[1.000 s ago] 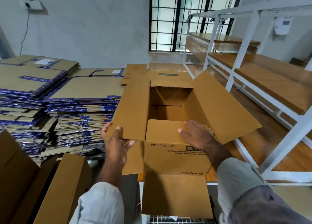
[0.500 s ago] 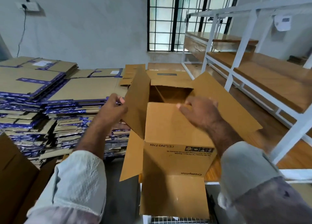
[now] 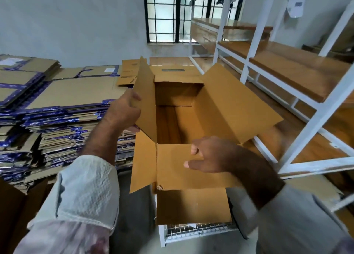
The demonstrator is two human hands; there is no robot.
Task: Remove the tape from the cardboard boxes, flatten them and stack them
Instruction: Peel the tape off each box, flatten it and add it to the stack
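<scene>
Left hand (image 3: 124,110), at centre-left of the frame, grips the edge of the box's left flap (image 3: 146,100) with fingers and thumb curled round it; a second ago that flap lay spread out flat to the side, and I now see it raised almost upright. Right hand (image 3: 208,155), lower centre-right, pinches the far edge of the near flap (image 3: 172,165), fingers curled over it and thumb beneath. That flap had been pushed up across the opening half a second back and has since dropped low again, so the inside of the cardboard box (image 3: 191,119) shows once more: brown walls, and what looks like bare wood through the far end, though I cannot be sure the bottom is open. The right flap (image 3: 235,104) lies splayed toward the white shelving rack (image 3: 247,66) at the right of the frame, and the far flap (image 3: 178,76) stands at upper centre. I see no tape on the flaps facing me, so my reading is that the tape step is finished on this box and both hands are working the panels loose to collapse it. Flattening is not yet done; the box stands square in the middle of the frame. Stacks of flattened boxes (image 3: 63,108), edged with blue tape, fill the left side, where this one presumably goes next
</scene>
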